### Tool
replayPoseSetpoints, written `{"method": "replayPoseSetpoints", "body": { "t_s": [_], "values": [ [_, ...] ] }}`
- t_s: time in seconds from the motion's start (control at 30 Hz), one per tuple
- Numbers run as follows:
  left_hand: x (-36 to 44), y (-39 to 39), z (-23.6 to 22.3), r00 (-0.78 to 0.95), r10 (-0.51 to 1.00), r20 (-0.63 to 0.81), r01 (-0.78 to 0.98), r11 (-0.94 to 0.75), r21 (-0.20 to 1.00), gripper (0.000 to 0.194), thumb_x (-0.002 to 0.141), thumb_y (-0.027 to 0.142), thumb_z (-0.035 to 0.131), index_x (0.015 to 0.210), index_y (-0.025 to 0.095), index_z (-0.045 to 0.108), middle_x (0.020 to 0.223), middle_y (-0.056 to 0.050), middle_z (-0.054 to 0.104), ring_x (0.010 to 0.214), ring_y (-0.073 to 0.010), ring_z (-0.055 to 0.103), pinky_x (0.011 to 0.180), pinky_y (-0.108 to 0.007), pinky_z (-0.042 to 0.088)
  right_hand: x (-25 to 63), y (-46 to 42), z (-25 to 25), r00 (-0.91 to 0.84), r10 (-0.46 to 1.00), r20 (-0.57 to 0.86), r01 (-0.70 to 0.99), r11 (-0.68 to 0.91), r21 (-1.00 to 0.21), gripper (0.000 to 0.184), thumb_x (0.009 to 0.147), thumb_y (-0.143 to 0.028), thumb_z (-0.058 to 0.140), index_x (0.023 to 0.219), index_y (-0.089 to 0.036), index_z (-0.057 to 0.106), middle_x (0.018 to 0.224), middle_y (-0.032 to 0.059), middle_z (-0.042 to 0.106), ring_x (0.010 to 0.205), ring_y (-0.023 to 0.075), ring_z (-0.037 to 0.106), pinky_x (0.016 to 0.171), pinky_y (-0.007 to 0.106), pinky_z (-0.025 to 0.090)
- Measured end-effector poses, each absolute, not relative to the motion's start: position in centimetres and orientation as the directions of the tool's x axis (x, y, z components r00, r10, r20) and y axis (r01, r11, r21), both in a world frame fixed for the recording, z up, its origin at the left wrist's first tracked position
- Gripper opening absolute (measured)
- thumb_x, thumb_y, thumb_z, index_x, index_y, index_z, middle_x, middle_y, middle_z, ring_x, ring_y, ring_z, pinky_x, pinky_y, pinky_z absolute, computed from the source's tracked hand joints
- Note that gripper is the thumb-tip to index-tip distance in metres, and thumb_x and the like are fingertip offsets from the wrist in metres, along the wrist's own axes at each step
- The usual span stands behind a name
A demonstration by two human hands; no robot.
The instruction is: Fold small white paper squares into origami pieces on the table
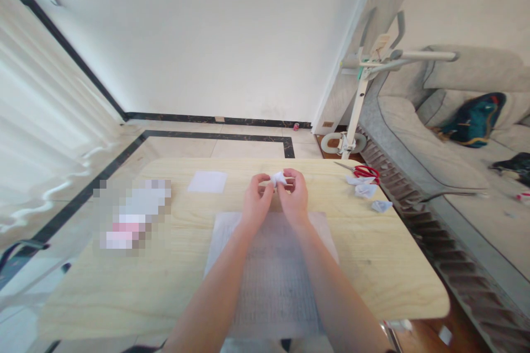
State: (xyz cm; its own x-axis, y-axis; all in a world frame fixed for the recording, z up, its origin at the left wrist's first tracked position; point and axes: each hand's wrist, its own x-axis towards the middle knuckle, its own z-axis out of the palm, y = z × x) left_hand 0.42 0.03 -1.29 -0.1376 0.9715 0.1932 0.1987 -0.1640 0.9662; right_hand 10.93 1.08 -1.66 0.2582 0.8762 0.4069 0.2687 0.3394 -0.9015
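Note:
A small folded piece of white paper (279, 178) is held up between my two hands, over the far half of the table. My left hand (259, 198) pinches its left side with thumb and fingers. On the opposite side, my right hand (295, 193) grips it the same way. The fingers hide part of the paper, so its exact folded shape is unclear. Beneath my forearms lies a greyish printed sheet (277, 287) on the light wooden table (186, 287).
A stack of white paper (207, 182) lies at the back left. Red-handled scissors (366, 172) rest at the back right beside folded paper pieces (366, 191) and another one (381, 206). A blurred-out item (136, 212) is on the left. A grey sofa (447, 149) stands at right.

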Motion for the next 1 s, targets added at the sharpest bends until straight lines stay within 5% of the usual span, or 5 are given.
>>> {"method": "replayPoseSetpoints", "body": {
  "t_s": [0.17, 1.0],
  "values": [
    [0.21, 0.21, -1.15, -0.177, 0.972, 0.155, 0.332, -0.09, 0.939, 0.029, 0.08, 0.045, 0.05, 0.077, 0.017, 0.057, 0.067, -0.001, 0.06, 0.061, -0.0136, 0.056, 0.059, -0.026, 0.042, 10.83, 0.77, -1.32, 0.196, 0.85, 0.489, 0.353, 0.404, -0.844, 0.03, 0.074, -0.015, 0.051, 0.103, -0.021, 0.052, 0.099, 0.0068, 0.056, 0.08, 0.0165, 0.056, 0.065, 0.031, 0.051],
    [-0.16, 0.33, -1.34, -0.066, 0.942, 0.331, 0.582, -0.233, 0.779, 0.02, 0.083, 0.03, 0.047, 0.085, 0.016, 0.062, 0.08, -0.007, 0.065, 0.067, -0.0158, 0.057, 0.066, -0.029, 0.044, 11.45, 1.05, -1.7, 0.094, 0.877, 0.471, 0.428, 0.392, -0.815, 0.029, 0.073, -0.018, 0.052, 0.102, -0.02, 0.057, 0.093, 0.0059, 0.062, 0.084, 0.0186, 0.058, 0.074, 0.034, 0.049]
  ]
}}
